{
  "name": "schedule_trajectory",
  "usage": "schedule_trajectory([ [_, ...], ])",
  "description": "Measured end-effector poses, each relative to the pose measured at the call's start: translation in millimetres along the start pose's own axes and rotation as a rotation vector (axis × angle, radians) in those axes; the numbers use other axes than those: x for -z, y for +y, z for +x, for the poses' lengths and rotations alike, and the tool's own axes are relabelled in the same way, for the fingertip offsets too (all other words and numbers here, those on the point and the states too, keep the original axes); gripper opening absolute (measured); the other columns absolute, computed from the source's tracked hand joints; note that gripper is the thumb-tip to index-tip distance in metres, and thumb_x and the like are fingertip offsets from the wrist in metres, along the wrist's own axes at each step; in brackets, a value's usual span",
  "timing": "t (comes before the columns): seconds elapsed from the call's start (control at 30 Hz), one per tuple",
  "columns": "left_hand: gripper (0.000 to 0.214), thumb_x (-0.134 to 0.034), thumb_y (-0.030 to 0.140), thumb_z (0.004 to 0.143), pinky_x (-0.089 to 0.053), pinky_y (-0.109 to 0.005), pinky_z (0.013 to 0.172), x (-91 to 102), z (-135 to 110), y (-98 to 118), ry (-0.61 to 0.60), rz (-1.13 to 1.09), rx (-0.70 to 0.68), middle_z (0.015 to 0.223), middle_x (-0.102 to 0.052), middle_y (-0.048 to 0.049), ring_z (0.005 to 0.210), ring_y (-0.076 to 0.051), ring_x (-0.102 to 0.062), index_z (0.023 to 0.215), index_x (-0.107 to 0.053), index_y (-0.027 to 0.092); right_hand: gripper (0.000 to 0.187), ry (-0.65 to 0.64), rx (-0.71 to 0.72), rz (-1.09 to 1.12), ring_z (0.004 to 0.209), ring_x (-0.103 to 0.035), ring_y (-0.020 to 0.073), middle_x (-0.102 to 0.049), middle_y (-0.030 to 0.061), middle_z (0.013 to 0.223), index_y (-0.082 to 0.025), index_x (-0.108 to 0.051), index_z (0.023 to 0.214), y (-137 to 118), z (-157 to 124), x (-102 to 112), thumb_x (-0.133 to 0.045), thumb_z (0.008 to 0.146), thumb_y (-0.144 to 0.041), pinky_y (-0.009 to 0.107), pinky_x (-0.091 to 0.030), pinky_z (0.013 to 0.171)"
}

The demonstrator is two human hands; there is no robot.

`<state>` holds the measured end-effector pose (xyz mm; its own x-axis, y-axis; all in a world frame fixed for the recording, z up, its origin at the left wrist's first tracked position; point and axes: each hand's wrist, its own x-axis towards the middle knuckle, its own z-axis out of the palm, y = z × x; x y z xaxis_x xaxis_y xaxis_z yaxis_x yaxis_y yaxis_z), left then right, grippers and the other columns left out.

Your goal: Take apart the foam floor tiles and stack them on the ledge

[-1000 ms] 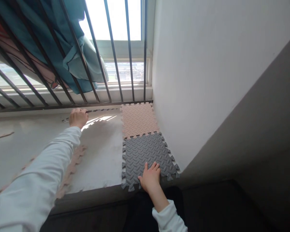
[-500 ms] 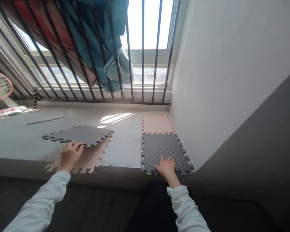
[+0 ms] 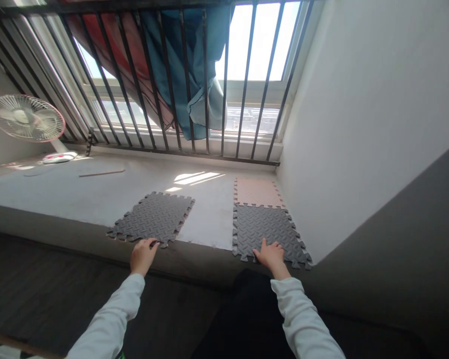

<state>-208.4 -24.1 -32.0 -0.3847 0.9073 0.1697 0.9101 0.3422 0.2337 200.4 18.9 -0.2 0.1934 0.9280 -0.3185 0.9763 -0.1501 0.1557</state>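
A dark grey foam mat tile (image 3: pixel 153 217) with interlocking edges and a raised tread pattern lies on the left of the ledge. At its front edge, my left hand (image 3: pixel 142 255) is closed, fingers curled on the rim. Farther right, a second grey foam tile (image 3: pixel 264 229) sits against a pink foam tile (image 3: pixel 259 192) behind it, edges meeting. My right hand (image 3: pixel 271 255) rests with spread fingers on the front part of that second grey tile. The pink tile seen earlier beneath the left grey one is hidden.
The white ledge (image 3: pixel 209 214) drops off at its front side. A thin stick (image 3: pixel 102 173) lies at the back, and a fan (image 3: pixel 30 119) stands far left. Dark bars (image 3: pixel 224 99) with hanging cloth (image 3: pixel 172 65) front the window; a white wall (image 3: pixel 344 124) rises on the right.
The left grey tile has come down from a raised, tilted pose to lie flat, covering the pink tile under it. My right hand stays on its tile. The view has shifted left.
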Motion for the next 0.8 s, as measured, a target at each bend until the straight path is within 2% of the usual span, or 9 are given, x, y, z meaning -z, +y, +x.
schedule_trajectory([
  [0.3, 0.030, -0.038, 0.037, 0.080, -0.043, -0.027, 0.064, 9.5, -1, 10, -0.065, 0.068, 0.061, 0.097, -0.059, -0.0075, 0.080, -0.019, -0.058, 0.097, -0.059, 0.023, 0.068, 0.000, 0.014, 0.017, 0.108, -0.045, 0.0341, -0.044, 0.0288, 0.120, -0.010, -0.030, 0.133, 0, -2, 1, -0.036, 0.081, -0.053, 0.044, -0.031, 0.082],
  [0.5, 0.028, -0.036, 0.036, 0.081, -0.042, -0.026, 0.062, 3.9, 1, 7, -0.046, 0.060, 0.010, 0.099, -0.057, -0.0062, 0.078, -0.017, -0.057, 0.090, -0.059, 0.022, 0.069, 0.004, 0.004, 0.022, 0.110, -0.044, 0.0352, -0.041, 0.0291, 0.123, -0.011, -0.030, 0.133, 0, -1, -1, -0.037, 0.079, -0.054, 0.046, -0.029, 0.084],
  [0.6, 0.028, -0.035, 0.034, 0.081, -0.041, -0.029, 0.064, 7.2, -2, 12, -0.047, 0.134, -0.009, 0.099, -0.058, -0.0067, 0.082, -0.019, -0.055, 0.090, -0.059, 0.022, 0.069, 0.009, 0.001, 0.029, 0.110, -0.044, 0.0350, -0.041, 0.0285, 0.123, -0.012, -0.030, 0.133, 0, -2, -1, -0.038, 0.079, -0.055, 0.046, -0.030, 0.083],
  [0.7, 0.028, -0.035, 0.030, 0.080, -0.039, -0.036, 0.073, 13.8, -3, 34, 0.041, 0.221, -0.073, 0.101, -0.059, -0.0080, 0.095, -0.024, -0.050, 0.083, -0.062, 0.021, 0.070, 0.015, 0.008, 0.041, 0.110, -0.044, 0.0349, -0.041, 0.0282, 0.123, -0.013, -0.031, 0.132, 1, -2, -1, -0.038, 0.078, -0.056, 0.044, -0.031, 0.083],
  [0.8, 0.028, -0.036, 0.027, 0.080, -0.033, -0.039, 0.086, 16.7, 2, 79, 0.080, 0.154, -0.337, 0.106, -0.060, -0.0059, 0.104, -0.022, -0.046, 0.085, -0.063, 0.023, 0.069, 0.023, 0.017, 0.065, 0.111, -0.043, 0.0348, -0.041, 0.0284, 0.124, -0.012, -0.032, 0.132, 2, -4, -2, -0.039, 0.078, -0.055, 0.044, -0.030, 0.084],
])
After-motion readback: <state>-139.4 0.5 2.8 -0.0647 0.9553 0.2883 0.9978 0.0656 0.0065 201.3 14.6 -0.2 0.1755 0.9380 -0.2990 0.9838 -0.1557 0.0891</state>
